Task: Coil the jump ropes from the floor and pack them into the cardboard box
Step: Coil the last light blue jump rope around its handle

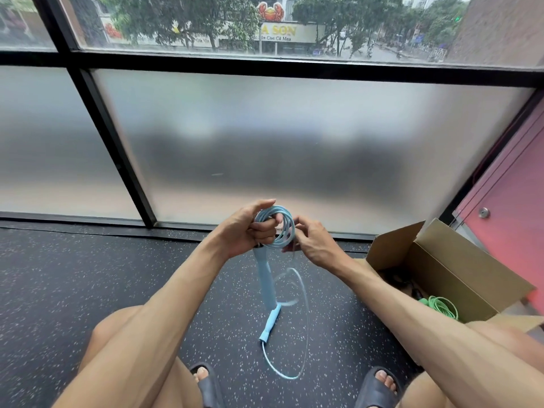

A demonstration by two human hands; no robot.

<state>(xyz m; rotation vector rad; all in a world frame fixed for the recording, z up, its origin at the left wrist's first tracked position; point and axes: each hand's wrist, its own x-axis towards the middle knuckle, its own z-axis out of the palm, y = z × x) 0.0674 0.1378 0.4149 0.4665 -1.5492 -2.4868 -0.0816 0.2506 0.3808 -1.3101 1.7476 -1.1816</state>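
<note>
My left hand (250,228) grips the top of one handle (266,278) of a light blue jump rope, with several coils (279,228) of the cord looped above its fist. My right hand (312,242) pinches the cord at the coils' right side. The handle hangs straight down from my left fist. The second blue handle (269,325) dangles lower, and a blurred loop of loose cord (294,375) swings down to the floor. An open cardboard box (447,269) stands on the floor at my right, with a coiled green rope (441,307) inside.
I sit on a dark speckled floor (88,275), knees apart, feet in dark sandals (379,387) below. A frosted glass wall with black frames (112,142) rises straight ahead. A red door (512,216) stands behind the box. Something dark lies in the box beside the green rope.
</note>
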